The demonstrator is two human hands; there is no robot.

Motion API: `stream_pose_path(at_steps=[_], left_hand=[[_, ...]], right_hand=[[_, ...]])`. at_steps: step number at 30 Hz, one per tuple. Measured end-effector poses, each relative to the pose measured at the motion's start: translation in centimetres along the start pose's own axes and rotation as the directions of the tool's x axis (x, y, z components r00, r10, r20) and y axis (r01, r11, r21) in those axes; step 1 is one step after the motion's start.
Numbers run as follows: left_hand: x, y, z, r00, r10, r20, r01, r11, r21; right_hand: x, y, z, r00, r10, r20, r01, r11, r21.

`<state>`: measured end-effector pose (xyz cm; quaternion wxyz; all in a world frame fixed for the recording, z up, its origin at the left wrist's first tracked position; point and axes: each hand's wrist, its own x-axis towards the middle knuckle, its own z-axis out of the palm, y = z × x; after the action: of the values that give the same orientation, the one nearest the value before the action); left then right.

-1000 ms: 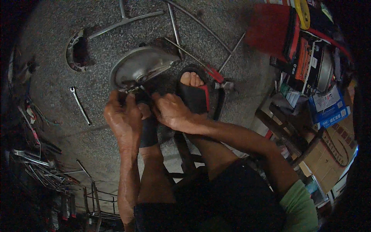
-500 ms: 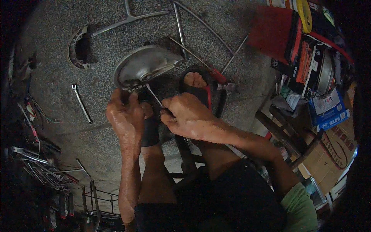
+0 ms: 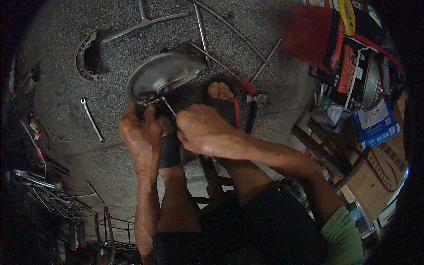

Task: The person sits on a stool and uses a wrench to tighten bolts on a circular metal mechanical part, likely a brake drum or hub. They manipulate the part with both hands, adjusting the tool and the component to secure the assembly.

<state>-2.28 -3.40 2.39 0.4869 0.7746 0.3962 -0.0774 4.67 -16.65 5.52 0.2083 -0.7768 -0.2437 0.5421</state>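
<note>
Closed around a thin metal rod [image 3: 168,106], the right hand [image 3: 202,130] aims it up-left at the half-round metal cover [image 3: 154,77], left of centre in the upper frame. I'd keep the rod's tip steady and the cover braced. I can't tell what the left hand [image 3: 142,132], curled at the cover's edge, grips. Right forearm [image 3: 276,155] slants in from lower right.
</note>
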Motion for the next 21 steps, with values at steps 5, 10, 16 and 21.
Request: stream_pose_path(at_steps=[5, 10, 16, 21], left_hand=[[-0.1, 0.9, -0.2, 1.0, 0.012, 0.027, -0.012, 1.0, -0.021], [0.1, -0.2, -0.3, 0.998, -0.038, 0.048, 0.038, 0.999, -0.009], [0.1, 0.8, -0.7, 0.999, -0.011, 0.053, 0.013, 1.0, -0.023], [0.0, 0.6, -0.5, 1.0, -0.015, 0.009, 0.015, 1.0, 0.019]], right_hand=[[1.6, 3.4, 7.0, 0.938, 0.012, -0.346, 0.018, 0.996, 0.084], [0.4, 4.4, 5.6, 0.941, -0.067, -0.333, 0.098, 0.992, 0.078], [-1.6, 2.4, 3.6, 0.978, -0.029, -0.207, 0.044, 0.997, 0.067], [-1.8, 0.6, 2.2, 0.959, -0.057, -0.277, 0.076, 0.996, 0.057]])
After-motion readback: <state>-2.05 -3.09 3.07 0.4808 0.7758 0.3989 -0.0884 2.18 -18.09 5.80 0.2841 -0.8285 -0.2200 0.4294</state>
